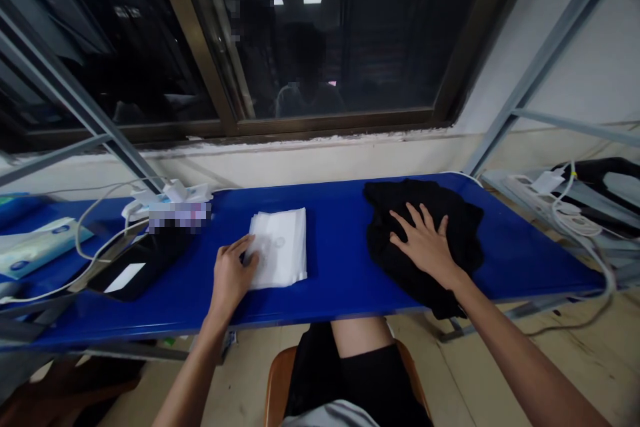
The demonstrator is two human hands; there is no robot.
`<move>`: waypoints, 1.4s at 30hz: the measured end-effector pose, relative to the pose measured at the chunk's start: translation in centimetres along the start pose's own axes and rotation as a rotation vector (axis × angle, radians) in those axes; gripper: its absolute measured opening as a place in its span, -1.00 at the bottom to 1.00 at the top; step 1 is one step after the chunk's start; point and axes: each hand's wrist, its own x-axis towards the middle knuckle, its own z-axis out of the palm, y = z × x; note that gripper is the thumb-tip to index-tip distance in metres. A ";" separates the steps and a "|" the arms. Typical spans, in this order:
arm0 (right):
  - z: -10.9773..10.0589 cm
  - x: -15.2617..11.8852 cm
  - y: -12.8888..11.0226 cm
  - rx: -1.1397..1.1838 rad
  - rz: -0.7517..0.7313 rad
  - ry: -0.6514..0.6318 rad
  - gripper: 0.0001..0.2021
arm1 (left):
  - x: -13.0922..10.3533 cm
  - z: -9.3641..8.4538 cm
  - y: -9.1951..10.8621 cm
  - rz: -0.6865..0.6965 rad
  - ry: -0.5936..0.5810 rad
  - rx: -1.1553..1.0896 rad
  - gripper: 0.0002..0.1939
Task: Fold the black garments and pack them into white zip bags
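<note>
My left hand [233, 278] is at the left edge of a stack of whitish, see-through plastic zip bags [283, 247], with its fingers and thumb curled onto that edge. The stack lies flat on the blue table [337, 240]. Over to the right, my right hand [425, 240] rests palm down with spread fingers on a crumpled black cloth [383, 247]. The cloth may be a garment; its folds hide its shape. One end of it hangs over the table's front edge.
On the left are a power strip with white plugs [175, 192], a black case [145, 267] and a pack of wipes [45, 247]. White cables [570, 213] hang beyond the right end. Metal posts [520, 80] flank the table, with a window [340, 47] behind.
</note>
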 end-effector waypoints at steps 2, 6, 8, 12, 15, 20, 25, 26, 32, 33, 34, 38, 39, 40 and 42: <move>0.0 0.0 0.3 0.005 -0.021 -0.009 -0.47 | 0.3 0.1 -0.1 -0.006 -0.023 -0.002 -0.50; 0.0 -0.2 0.7 0.036 -0.068 0.004 -0.46 | 0.4 -0.3 0.1 -0.030 -0.032 -0.025 -0.54; -0.7 -0.5 0.8 0.071 -0.067 0.032 -0.43 | 0.0 -1.4 1.3 -0.035 0.024 -0.094 -0.58; -3.6 0.3 2.3 0.227 -0.127 0.112 -0.47 | -1.4 -3.6 7.0 0.107 0.146 -0.352 -0.70; -5.5 2.5 5.0 0.341 -0.280 0.055 -0.50 | -2.9 -3.1 12.6 0.313 -0.084 -0.509 -0.77; -6.8 5.1 7.7 0.293 -0.409 -0.123 -0.76 | -3.2 1.1 19.8 0.527 -0.397 -0.530 -0.77; -10.9 3.7 5.7 0.530 -0.440 0.211 -0.81 | 0.9 3.3 23.7 0.457 -0.379 -0.813 -0.34; -12.2 3.3 5.0 0.587 -0.418 0.272 -0.81 | 1.9 3.2 24.3 0.463 -0.421 -0.898 -0.26; -20.3 1.8 2.0 0.842 -0.394 0.449 -0.69 | 5.4 -3.0 26.3 0.537 -0.604 -1.108 -0.70; -21.4 1.8 1.6 0.890 -0.416 0.392 -0.62 | 5.6 -4.5 26.3 0.561 -0.570 -1.096 -0.70; -22.4 1.8 1.2 0.936 -0.438 0.329 -0.55 | 5.7 -5.9 26.3 0.591 -0.545 -1.076 -0.72; -25.7 2.9 -0.6 1.077 -0.466 0.322 -0.65 | 5.7 -10.1 26.2 0.689 -0.486 -0.937 -0.77; -26.4 3.3 -0.8 1.109 -0.456 0.381 -0.74 | 5.7 -11.0 26.0 0.706 -0.486 -0.897 -0.76; -27.1 3.7 -0.9 1.142 -0.440 0.450 -0.81 | 5.8 -11.9 25.6 0.723 -0.495 -0.851 -0.72; -28.0 4.5 -0.4 1.208 -0.394 0.562 -0.84 | 6.3 -13.9 24.3 0.734 -0.547 -0.738 -0.64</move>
